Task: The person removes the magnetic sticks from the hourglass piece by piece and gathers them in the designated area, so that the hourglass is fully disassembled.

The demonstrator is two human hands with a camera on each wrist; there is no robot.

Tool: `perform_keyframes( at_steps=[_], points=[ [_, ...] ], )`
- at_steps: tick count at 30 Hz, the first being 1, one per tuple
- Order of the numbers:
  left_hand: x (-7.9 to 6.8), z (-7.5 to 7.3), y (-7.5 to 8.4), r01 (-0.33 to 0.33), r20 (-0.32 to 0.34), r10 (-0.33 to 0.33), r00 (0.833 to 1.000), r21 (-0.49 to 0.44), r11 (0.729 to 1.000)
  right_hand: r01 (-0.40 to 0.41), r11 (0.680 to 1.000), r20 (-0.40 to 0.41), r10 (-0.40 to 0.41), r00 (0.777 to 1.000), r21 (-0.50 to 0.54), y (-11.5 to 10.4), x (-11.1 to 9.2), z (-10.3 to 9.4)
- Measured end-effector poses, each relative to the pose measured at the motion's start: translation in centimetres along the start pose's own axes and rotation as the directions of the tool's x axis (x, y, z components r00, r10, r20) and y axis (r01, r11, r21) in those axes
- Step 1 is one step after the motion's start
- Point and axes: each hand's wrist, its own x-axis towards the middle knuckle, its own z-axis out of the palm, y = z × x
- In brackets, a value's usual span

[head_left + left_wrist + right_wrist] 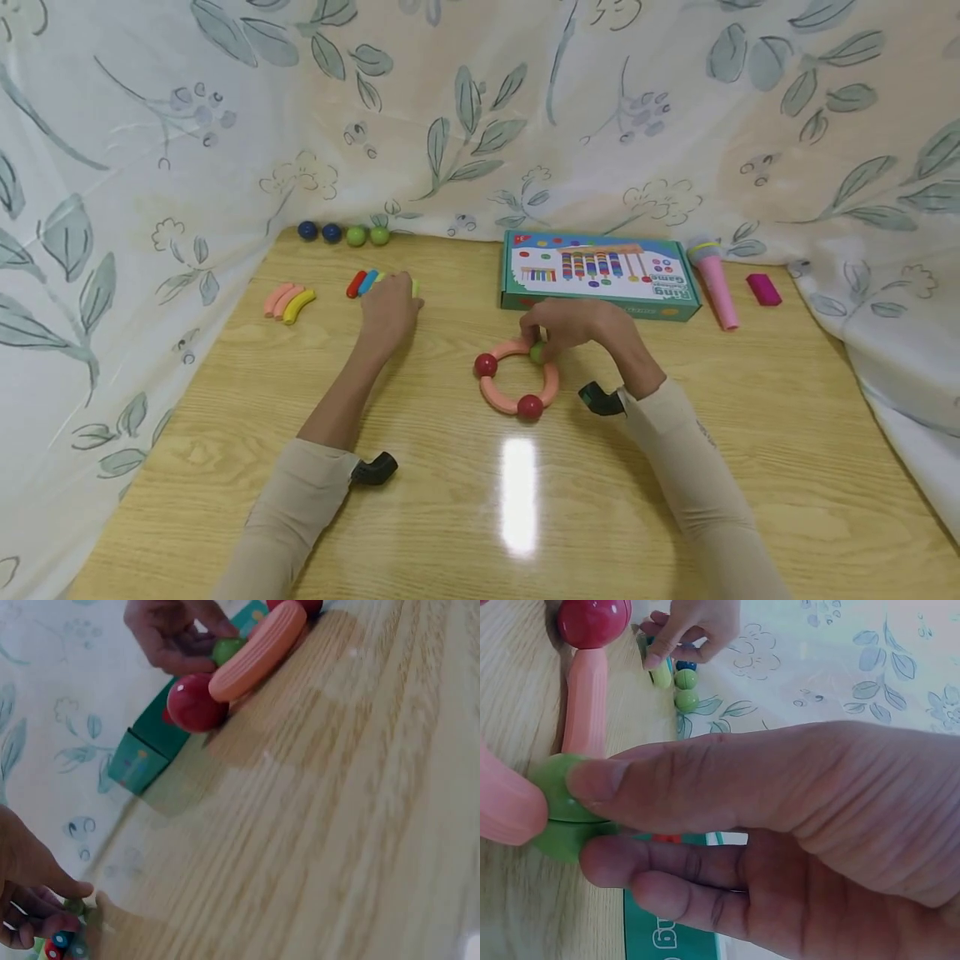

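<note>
A ring of curved pink pieces [498,398] joined by red balls [529,407] and a green ball [559,787] lies mid-table. My right hand [573,323] pinches the green ball between thumb and fingers, the ball touching the ends of two pink pieces. At the back left, my left hand [390,312] is over a row of short coloured sticks, among them a red stick [356,284] and a blue stick [368,282]. Its thumb and fingers close about a light green stick [662,675]; the hand hides part of the row in the head view.
Behind the ring lies a game box [600,275], with a pink toy microphone [716,287] and a magenta block [764,289] to its right. Blue balls [332,232] and green balls [356,236] line the back edge. Curved pink and yellow pieces [300,307] lie at left.
</note>
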Motion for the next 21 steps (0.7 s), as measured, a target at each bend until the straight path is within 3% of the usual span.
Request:
perform_keyframes(
  at_steps=[11,14,16,17,18,19,21],
  points=[
    [0.0,-0.3,-0.6,0.028,-0.030,-0.029,0.999,-0.004,1.000,0.026,0.999,0.005,-0.026,1.000,0.021,0.4,-0.2,-0.3],
    [-0.2,-0.9,-0.2,-0.018,0.017,0.018,1.000,-0.011,1.000,0.017,1.000,0.007,-0.017,1.000,0.015,0.6,-0.2,-0.3],
    [-0.5,-1.5,0.3,-0.097,0.098,0.101,0.990,-0.048,0.994,0.011,1.000,0.013,-0.011,1.000,0.018,0.7,-0.2,-0.3],
    [-0.7,-1.8,0.7,-0.153,0.155,0.165,0.974,-0.082,0.985,0.006,1.000,0.016,-0.006,1.000,0.020,0.8,-0.2,-0.2],
    [-1.0,-2.1,1.2,-0.219,0.214,0.242,0.946,-0.128,0.967,0.003,1.000,0.018,-0.003,1.000,0.023,0.9,-0.2,-0.2],
    [-1.2,-2.3,1.8,-0.280,0.276,0.324,0.905,-0.187,0.942,0.005,1.000,0.020,-0.006,1.000,0.027,0.9,-0.2,-0.2],
    [-1.6,-2.5,3.1,-0.398,0.378,0.496,0.782,-0.309,0.864,0.009,0.999,0.019,-0.010,1.000,0.034,0.9,-0.2,-0.2]
  ],
)
